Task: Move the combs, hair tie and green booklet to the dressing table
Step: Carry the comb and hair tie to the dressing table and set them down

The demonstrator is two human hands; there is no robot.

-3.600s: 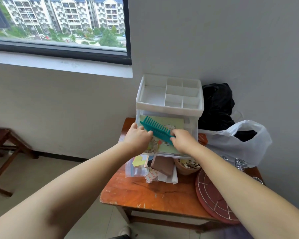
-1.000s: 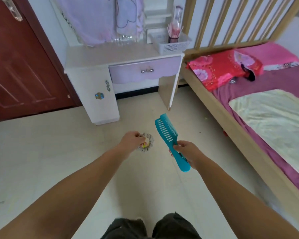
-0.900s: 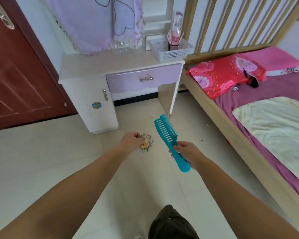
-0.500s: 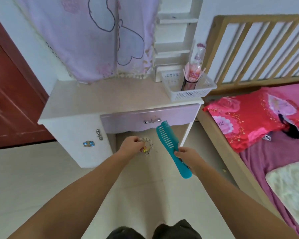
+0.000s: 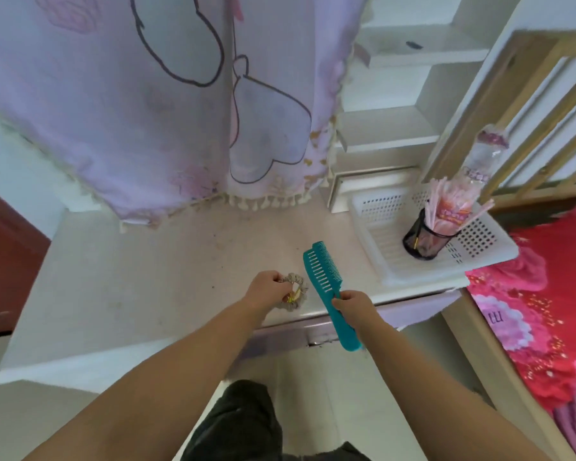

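My right hand (image 5: 354, 302) grips two teal combs (image 5: 325, 281) stacked together by their handles, teeth end raised over the front right of the dressing table (image 5: 130, 287). My left hand (image 5: 268, 289) pinches a grey ruffled hair tie (image 5: 296, 292) just above the tabletop near its front edge. The pale tabletop lies under both hands. No green booklet is in view.
A lilac cloth with tassels (image 5: 153, 104) hangs over the mirror at the back. A white perforated basket (image 5: 446, 257) with a black cup of pink sticks (image 5: 426, 239) stands at the table's right end. White shelves (image 5: 399, 124) rise behind it. A bed with a red pillow (image 5: 542, 294) lies on the right.
I have walked from the wooden side table across the room up to the dressing table. Both hands, holding the combs and hair tie, are now over its top.
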